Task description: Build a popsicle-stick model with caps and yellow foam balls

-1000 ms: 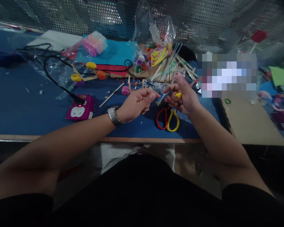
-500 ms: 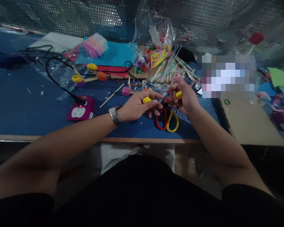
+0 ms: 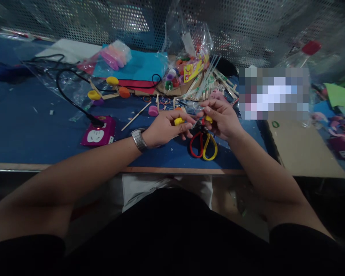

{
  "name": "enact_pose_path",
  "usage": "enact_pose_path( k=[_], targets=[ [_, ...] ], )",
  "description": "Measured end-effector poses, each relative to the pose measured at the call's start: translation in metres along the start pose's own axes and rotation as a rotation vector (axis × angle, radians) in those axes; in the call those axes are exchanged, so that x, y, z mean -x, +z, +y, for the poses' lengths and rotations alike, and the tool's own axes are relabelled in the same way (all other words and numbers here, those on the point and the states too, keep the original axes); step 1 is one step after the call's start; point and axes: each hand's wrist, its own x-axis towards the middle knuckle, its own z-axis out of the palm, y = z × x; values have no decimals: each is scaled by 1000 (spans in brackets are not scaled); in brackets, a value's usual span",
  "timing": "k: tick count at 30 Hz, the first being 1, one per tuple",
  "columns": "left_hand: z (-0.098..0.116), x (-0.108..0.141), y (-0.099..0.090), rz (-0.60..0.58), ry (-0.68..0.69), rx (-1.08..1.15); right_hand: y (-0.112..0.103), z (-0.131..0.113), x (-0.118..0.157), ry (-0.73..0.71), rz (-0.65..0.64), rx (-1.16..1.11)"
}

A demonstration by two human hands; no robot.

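Note:
My left hand (image 3: pixel 164 129), with a metal watch (image 3: pixel 139 139) at the wrist, is closed round a yellow bottle cap (image 3: pixel 179 121). Between the fingertips of my right hand (image 3: pixel 223 119) is another yellow cap (image 3: pixel 208 119), mostly covered by them. A short clear piece, like a straw end, shows faintly between the two hands; which hand grips it I cannot tell. Below the fingers lie scissors (image 3: pixel 209 152) with one red and one yellow handle, their blades partly hidden. A pink cap (image 3: pixel 153 111) stands beside my left hand, by some small wooden sticks.
A purple power socket box (image 3: pixel 100 132) with a black cable is on the left. Farther back lie a stick frame with coloured caps (image 3: pixel 112 81), blue sheets (image 3: pixel 138 63), a bag of caps (image 3: pixel 175 74) and clear straws (image 3: pixel 209 73). Cardboard (image 3: pixel 303 143) lies at right.
My right hand has lowered slightly, its fingers drawing in nearer the left with the yellow cap. The clear piece between the hands shows less. My left hand has hardly moved.

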Motion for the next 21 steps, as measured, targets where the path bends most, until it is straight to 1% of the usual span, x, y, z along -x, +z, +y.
enact_pose_path(
  k=[2,4,7,9,10,13,18,21],
  targets=[
    [-3,0,-1,-41,28,36,-1,1,0,24,3,-57],
    [-4,-1,0,-46,29,94,-1,3,-3,8,17,-129],
    [-1,0,1,-10,-67,163,0,7,-7,-61,67,-131],
    [5,2,2,-28,-122,155,0,9,-8,-53,69,-85],
    [7,3,3,-47,-129,133,-1,9,-8,-35,65,-69],
    [13,5,5,-85,-97,52,-2,8,-6,-4,70,-48],
    [8,0,5,-28,-30,94,-2,5,-5,-25,67,-86],
    [6,-1,5,0,-61,80,-1,6,-7,-49,61,-38]
  ],
)
